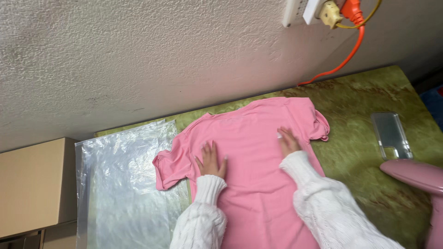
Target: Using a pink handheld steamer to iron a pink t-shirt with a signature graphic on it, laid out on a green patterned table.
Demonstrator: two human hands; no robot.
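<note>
Rough white plaster wall (138,50) filled the upper half of the frame, and below it ran a mottled green tabletop (364,106). At the centre of the frame a pink T-shirt (249,138) lay spread flat on that surface, its neckline toward the wall and its short sleeves out to either side. The left hand (211,161), in a white knitted sleeve, rested flat on the shirt with fingers spread, gripping nothing. The right hand (288,142), sleeved the same, lay flat and open on the cloth nearer the right sleeve. At lower left a clear plastic bag (120,184) lay flat on the table, touching the shirt's left sleeve; nothing showed inside it. A cardboard box (32,184) stood at the far left edge, its contents hidden. At right lay a clear phone case (391,135), and below it a pink appliance (415,175). An orange cord (346,55) hung from a wall outlet (300,10) at upper right.
</note>
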